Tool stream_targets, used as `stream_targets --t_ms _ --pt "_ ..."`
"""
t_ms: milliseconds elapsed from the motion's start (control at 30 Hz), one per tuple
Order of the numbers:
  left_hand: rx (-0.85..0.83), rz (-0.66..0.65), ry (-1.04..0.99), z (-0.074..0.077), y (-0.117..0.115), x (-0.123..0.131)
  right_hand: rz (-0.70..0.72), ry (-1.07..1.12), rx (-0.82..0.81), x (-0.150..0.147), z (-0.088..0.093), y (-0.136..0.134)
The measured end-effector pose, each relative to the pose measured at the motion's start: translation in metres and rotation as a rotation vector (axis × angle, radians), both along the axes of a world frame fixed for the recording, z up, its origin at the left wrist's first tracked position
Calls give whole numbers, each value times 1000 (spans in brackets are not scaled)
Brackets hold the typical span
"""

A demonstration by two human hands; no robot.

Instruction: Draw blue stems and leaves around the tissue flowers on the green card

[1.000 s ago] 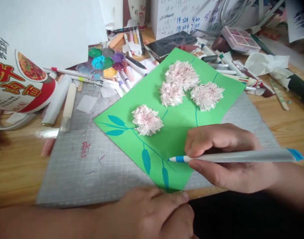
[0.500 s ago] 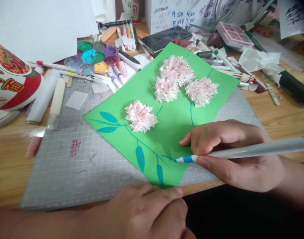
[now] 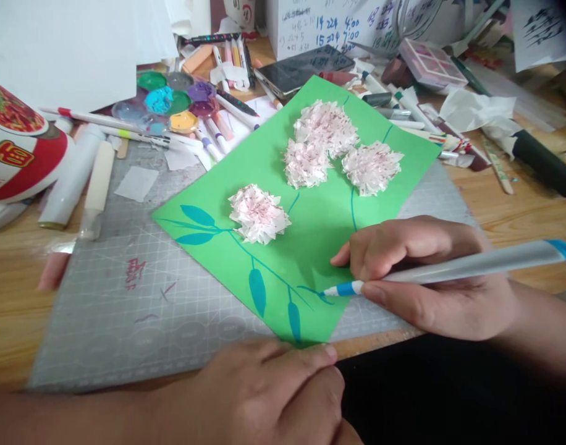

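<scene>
A sheet of green paper (image 3: 209,278) lies slantwise on a grey cutting mat (image 3: 116,346), bearing blue drawn stems and leaves and several pale pink crinkled paper flowers (image 3: 259,214). In my right hand (image 3: 426,278), closed in a writing grip, is a blue felt-tip marker (image 3: 468,262). Its tip touches the paper at a short curved blue line near the lower right edge. My left hand (image 3: 283,389) is closed at the paper's near corner, fingers curled and index finger along the edge; its thumb is hidden.
Behind the paper lie a black phone (image 3: 301,71), a paint palette (image 3: 183,122) and many scattered markers. A red and white noodle tub (image 3: 37,157) stands on the left, beside capped markers (image 3: 74,176). A pink palette box (image 3: 434,65) sits back right.
The curved blue line at the marker's tip has grown slightly. My right hand has shifted a little, with the marker's back end raised. My left hand stays at the corner; the view has shifted slightly.
</scene>
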State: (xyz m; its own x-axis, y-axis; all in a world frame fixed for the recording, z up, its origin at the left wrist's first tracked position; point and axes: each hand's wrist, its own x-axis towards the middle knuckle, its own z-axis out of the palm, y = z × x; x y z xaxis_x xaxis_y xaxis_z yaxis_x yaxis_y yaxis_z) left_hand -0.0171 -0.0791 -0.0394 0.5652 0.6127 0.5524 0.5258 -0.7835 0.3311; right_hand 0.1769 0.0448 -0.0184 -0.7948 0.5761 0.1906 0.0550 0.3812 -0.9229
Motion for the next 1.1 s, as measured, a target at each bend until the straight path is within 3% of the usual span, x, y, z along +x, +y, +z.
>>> stream_targets --t_ms 300,533,633,833,1100 --pt "70 17 17 1 -1 2 92 18 23 2 2 4" --pt "-3 -46 122 5 1 0 7 26 -35 1 -1 0" --pt "62 23 34 1 0 2 16 6 15 1 0 -2" --pt "84 31 32 -2 -1 4 91 26 27 2 1 3" --pt "70 -9 71 2 0 1 59 26 36 1 -1 2"
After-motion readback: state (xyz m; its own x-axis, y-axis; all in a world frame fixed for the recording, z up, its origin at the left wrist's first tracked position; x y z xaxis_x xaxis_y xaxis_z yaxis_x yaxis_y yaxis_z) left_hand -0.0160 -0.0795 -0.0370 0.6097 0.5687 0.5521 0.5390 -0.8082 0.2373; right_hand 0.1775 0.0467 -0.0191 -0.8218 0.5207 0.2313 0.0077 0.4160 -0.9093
